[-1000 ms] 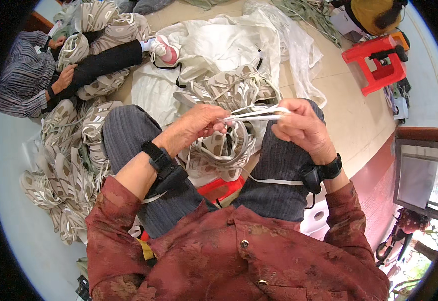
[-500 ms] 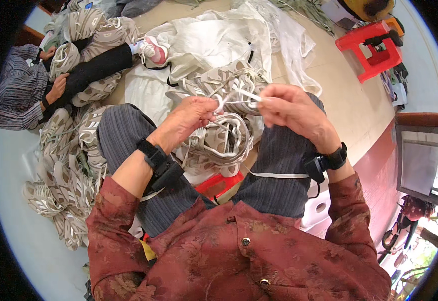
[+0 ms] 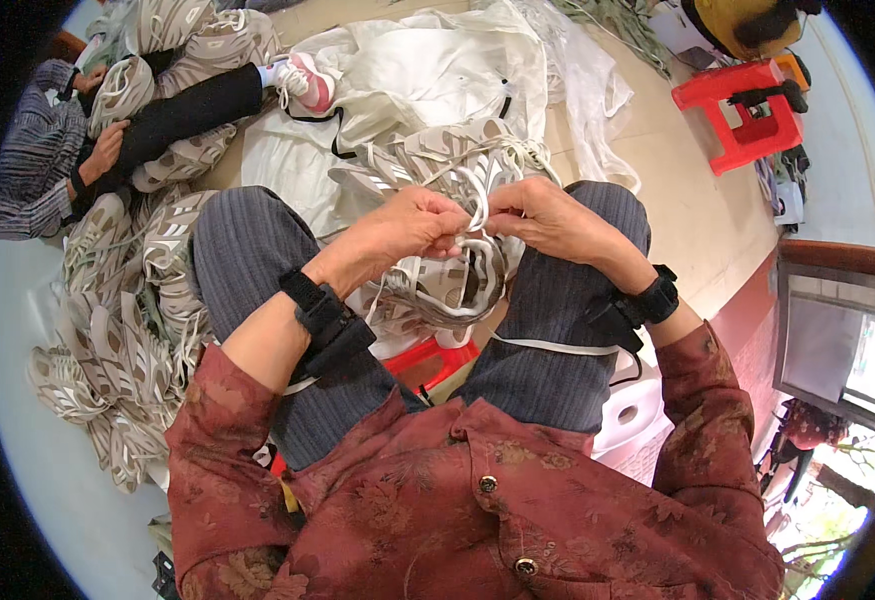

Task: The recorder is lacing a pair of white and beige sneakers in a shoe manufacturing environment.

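A white shoelace runs between my two hands, looped upward at their meeting point. My left hand pinches it with thumb and fingers closed. Close beside it, my right hand has its fingertips closed on the same lace, nearly touching the left. Directly below, a beige and white sneaker sits between my knees, its opening facing up; the hands cover part of it. More laced sneakers lie just beyond my hands, with loose laces over them.
A heap of sneakers lies to my left, near a seated co-worker in a striped top. White plastic sheeting covers floor ahead. A red stool stands at the far right. A white perforated object is by my right thigh.
My right hand has moved left and slightly down, up against my left hand. The lace that was stretched between them is now a short upright loop.
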{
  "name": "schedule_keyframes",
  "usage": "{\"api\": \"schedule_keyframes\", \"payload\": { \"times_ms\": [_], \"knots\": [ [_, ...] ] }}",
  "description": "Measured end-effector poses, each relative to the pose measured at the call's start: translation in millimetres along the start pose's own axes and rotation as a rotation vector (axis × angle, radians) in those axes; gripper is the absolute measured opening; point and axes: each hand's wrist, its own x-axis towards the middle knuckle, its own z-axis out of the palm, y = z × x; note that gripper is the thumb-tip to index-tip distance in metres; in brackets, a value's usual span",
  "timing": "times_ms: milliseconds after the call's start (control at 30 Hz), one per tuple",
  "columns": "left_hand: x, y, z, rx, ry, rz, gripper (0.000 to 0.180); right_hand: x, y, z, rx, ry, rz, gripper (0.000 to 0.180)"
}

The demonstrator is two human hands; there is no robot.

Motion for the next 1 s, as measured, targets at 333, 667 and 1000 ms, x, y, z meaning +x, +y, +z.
{"api": "schedule_keyframes", "payload": {
  "times_ms": [333, 667, 1000],
  "knots": [
    [-17, -29, -23, 0.855, 0.177, 0.166, 0.032, 6, -1, -10, 0.533, 0.408, 0.167, 0.018],
    [-41, -19, -7, 0.913, -0.125, -0.038, 0.037, 7, -5, -8, 0.637, 0.453, 0.078, 0.019],
    [-38, -3, 3, 0.372, 0.118, -0.033, 0.036, 7, 4, -12, 0.732, 0.51, 0.044, 0.02]
  ]
}}
